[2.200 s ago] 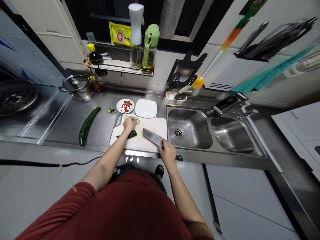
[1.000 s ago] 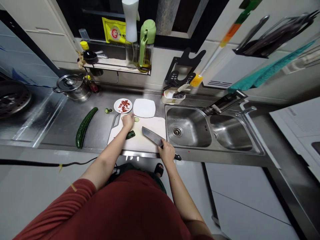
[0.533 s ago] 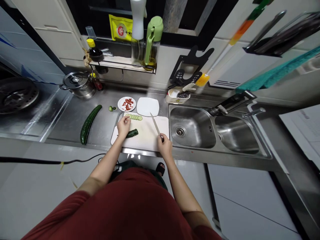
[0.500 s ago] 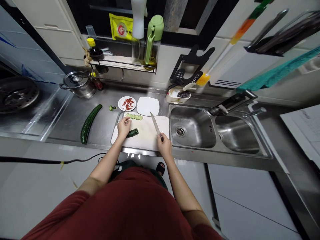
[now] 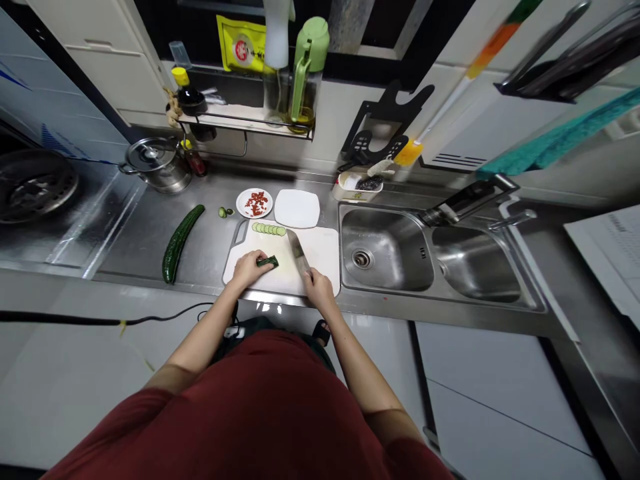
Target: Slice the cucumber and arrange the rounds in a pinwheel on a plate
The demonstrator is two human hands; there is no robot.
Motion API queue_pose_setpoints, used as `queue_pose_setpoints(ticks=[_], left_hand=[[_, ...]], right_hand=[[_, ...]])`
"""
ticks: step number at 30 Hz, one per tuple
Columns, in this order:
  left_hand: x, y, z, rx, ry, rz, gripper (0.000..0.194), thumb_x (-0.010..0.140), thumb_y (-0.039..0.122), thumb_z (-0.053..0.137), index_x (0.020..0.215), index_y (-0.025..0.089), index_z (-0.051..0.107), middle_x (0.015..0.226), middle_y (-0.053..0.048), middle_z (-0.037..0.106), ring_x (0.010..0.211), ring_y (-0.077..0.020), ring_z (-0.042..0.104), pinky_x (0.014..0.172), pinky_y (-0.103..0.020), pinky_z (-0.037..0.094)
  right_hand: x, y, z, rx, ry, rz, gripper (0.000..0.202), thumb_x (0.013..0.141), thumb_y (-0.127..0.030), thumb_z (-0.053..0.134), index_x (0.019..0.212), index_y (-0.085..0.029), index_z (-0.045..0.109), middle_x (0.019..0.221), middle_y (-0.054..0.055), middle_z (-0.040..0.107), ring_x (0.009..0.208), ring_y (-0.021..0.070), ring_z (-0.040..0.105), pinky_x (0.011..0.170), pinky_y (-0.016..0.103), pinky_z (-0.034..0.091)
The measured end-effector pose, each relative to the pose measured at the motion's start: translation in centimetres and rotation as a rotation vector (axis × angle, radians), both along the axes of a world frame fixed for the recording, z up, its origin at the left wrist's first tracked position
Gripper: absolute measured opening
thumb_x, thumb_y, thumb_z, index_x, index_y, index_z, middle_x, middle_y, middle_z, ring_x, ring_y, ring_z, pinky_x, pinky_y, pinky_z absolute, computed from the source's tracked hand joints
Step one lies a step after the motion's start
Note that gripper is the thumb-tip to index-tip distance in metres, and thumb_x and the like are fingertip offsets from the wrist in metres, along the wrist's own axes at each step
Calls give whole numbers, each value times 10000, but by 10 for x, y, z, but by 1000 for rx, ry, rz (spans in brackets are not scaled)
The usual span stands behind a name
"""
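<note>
My left hand (image 5: 249, 268) grips a short dark green cucumber piece (image 5: 268, 262) on the white cutting board (image 5: 320, 250). A knife (image 5: 297, 253) is held by its handle in my right hand (image 5: 318, 288), its blade slanting up and left, just right of the cucumber piece and apart from it. Along the board's upper edge lies a row of thin cucumber slices (image 5: 269, 229). Behind the board are a round plate (image 5: 255, 203) with chopped red pieces and a white square plate (image 5: 297, 208). A whole cucumber (image 5: 182, 244) rests on the steel counter to the left.
Two small cucumber ends (image 5: 223, 212) lie left of the round plate. A lidded pot (image 5: 158, 165) and a red bottle (image 5: 194, 159) stand at the back left. The double sink (image 5: 385, 250) is right of the board, with a small utensil box (image 5: 357, 187) behind it.
My left hand has come down from the slices and taken hold of the cucumber piece. My right hand has moved left and slightly down with the knife, bringing the blade nearer the piece.
</note>
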State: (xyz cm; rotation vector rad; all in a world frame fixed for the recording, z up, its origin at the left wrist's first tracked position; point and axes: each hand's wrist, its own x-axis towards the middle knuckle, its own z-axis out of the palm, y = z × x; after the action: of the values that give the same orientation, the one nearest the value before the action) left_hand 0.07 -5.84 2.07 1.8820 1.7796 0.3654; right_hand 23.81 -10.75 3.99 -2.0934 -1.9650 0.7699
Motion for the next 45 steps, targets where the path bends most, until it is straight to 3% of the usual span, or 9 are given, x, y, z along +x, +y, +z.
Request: queue_pose_setpoints(ticks=[7, 14, 20, 30, 38, 45], left_hand=[[3, -8, 2, 30, 76, -119, 374, 787, 501, 660, 1083, 272, 653, 1073, -25, 692, 992, -227, 615, 840, -319, 431], [6, -6, -3, 193, 132, -57, 432, 787, 487, 676, 1156, 264, 641, 1106, -63, 665, 1047, -256, 568, 877, -350, 427], [4, -4, -7, 233, 55, -54, 337, 910, 469, 507, 1144, 280, 659, 1106, -39, 676, 1023, -214, 583, 883, -331, 444], [6, -3, -22, 370, 1, -122, 287, 943, 361, 476, 1084, 290, 715, 1110, -27, 687, 1003, -184, 595, 874, -303, 461], [6, -4, -26, 412, 23, -122, 284, 942, 361, 480, 1091, 303, 715, 1097, -27, 690, 972, -185, 594, 842, -308, 463], [8, -5, -21, 352, 49, -116, 307, 951, 365, 455, 1123, 315, 704, 1127, -24, 679, 1001, -184, 581, 861, -307, 461]], right_hand=[[-6, -3, 1, -78, -98, 89, 341, 998, -327, 332, 1156, -179, 596, 1009, 84, 709, 917, 197, 637, 725, 242, 351], [-10, -2, 6, -131, -166, 123, 348, 1008, -331, 307, 1158, -174, 579, 1022, 96, 701, 955, 209, 641, 768, 255, 385], [-21, -5, 16, -160, -214, 192, 317, 1007, -300, 305, 1138, -167, 561, 1000, 112, 698, 943, 219, 652, 784, 274, 417], [-38, -3, 25, -140, -256, 238, 280, 1005, -262, 290, 1122, -174, 529, 961, 115, 700, 901, 239, 671, 768, 312, 457], [-45, -2, 28, -174, -241, 230, 262, 1000, -247, 298, 1114, -175, 522, 982, 115, 696, 926, 238, 668, 780, 319, 465], [-48, -3, 30, -174, -229, 218, 267, 994, -239, 311, 1121, -157, 531, 980, 131, 697, 926, 247, 671, 782, 322, 468]])
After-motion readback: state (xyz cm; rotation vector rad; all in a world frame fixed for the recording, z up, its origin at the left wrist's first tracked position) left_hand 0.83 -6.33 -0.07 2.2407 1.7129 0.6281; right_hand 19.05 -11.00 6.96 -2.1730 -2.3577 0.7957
